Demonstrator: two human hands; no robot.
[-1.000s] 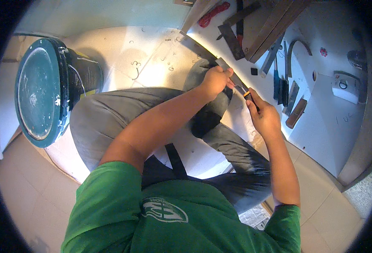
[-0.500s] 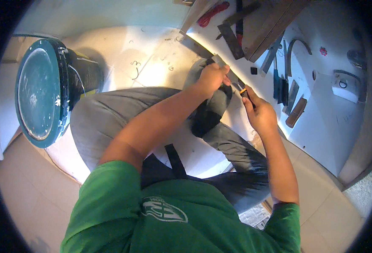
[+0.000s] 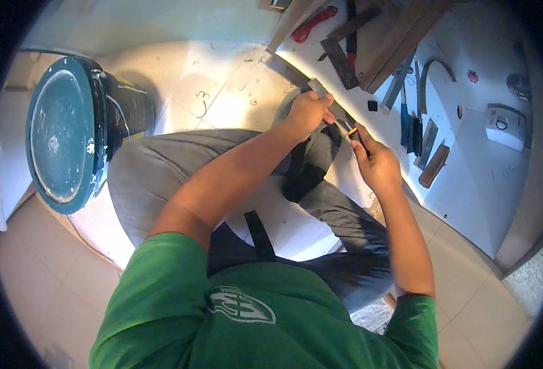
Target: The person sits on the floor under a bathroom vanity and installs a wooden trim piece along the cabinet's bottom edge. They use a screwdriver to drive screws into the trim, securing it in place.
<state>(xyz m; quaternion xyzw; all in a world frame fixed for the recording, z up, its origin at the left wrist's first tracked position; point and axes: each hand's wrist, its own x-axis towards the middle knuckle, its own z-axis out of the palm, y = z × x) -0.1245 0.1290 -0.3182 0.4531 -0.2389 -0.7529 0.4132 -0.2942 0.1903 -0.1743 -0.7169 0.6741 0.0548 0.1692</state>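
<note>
My left hand (image 3: 308,115) is closed on a flat grey bar (image 3: 317,87), whose end sticks out beyond my thumb and fingers, near my bent knee. My right hand (image 3: 376,163) grips a chisel (image 3: 353,132) by its dark handle, which has an orange band near the blade. The short metal blade points up and left toward my left hand and lies close to the bar. Whether its edge touches the bar is too small to tell. My fingers hide much of the bar and the handle.
A paint-spotted bucket with a teal lid (image 3: 62,138) stands at the left. Curled shavings (image 3: 202,104) lie on the floor ahead. On the white panel at the right are a wooden block (image 3: 434,166), a metal square (image 3: 339,61), a red cord bundle (image 3: 314,24) and several tools.
My right hand has shifted slightly left with the chisel, bringing the blade a little nearer my left hand. My left hand keeps its hold; the whole view has moved slightly.
</note>
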